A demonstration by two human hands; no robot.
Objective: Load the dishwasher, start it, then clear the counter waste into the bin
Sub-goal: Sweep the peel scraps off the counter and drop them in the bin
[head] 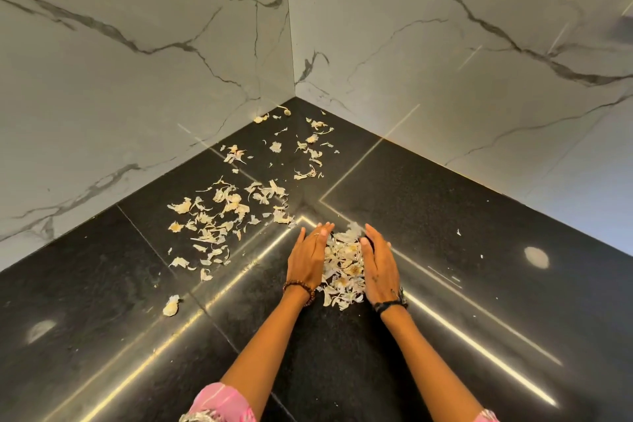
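Both of our hands stand on edge on the black granite counter, palms facing each other, with a gathered pile of garlic skins heaped between them. Our left hand has its fingers straight and together, pressing against the left flank of the pile; our right hand mirrors it on the other side, fingers likewise extended, so neither hand is clenched around anything, and both act as flat scoops touching the papery waste. We judge that we are in the last part of the task, clearing the counter waste, and only partway through it. One heap is collected and not yet lifted. A large scatter of loose skins lies to the left of our hands, more scraps trail back toward the corner where the marble-patterned walls meet, one stray piece sits alone near the left front, and a few tiny flecks dot the right side. Neither the dishwasher nor the bin appears in this view, so we cannot tell from here whether loading and starting are done; that we are handling waste suggests they are. What is left, as we see it, is to lift this heap, sweep up the remaining skins and carry everything to the bin.
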